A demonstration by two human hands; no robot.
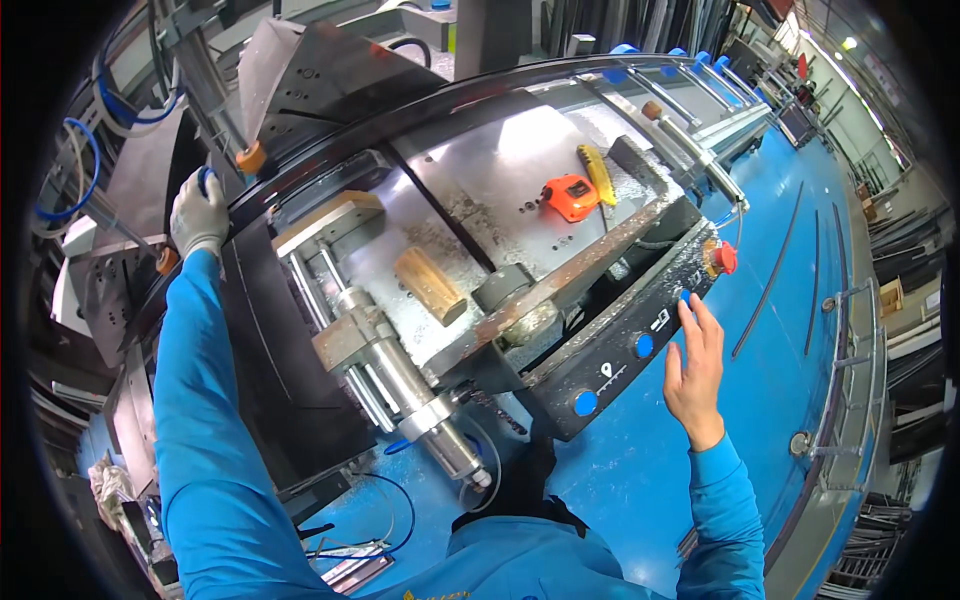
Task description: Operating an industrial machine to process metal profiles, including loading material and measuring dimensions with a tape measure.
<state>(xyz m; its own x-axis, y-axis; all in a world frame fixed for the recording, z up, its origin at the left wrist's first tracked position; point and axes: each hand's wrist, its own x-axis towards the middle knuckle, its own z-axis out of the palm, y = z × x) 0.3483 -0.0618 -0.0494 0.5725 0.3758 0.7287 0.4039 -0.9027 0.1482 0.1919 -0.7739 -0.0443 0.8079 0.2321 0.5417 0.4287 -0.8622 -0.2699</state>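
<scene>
My left hand (198, 217), in a grey-white glove, grips a long dark curved metal profile (420, 102) that runs across the top of a metalworking machine (500, 200). My right hand (695, 362) is bare, with its fingers stretched toward a blue button (686, 297) on the machine's black control panel (620, 350). Two other blue buttons (643, 345) (585, 402) sit lower on the same panel. A red round stop button (724, 257) stands at the panel's far end.
An orange tape measure (570, 195), a yellow tool (598, 172) and a wooden block (430, 285) lie on the chip-strewn steel table. A steel clamp cylinder (400, 375) juts toward me. The blue floor (760, 330) holds thin dark strips; racks stand at right.
</scene>
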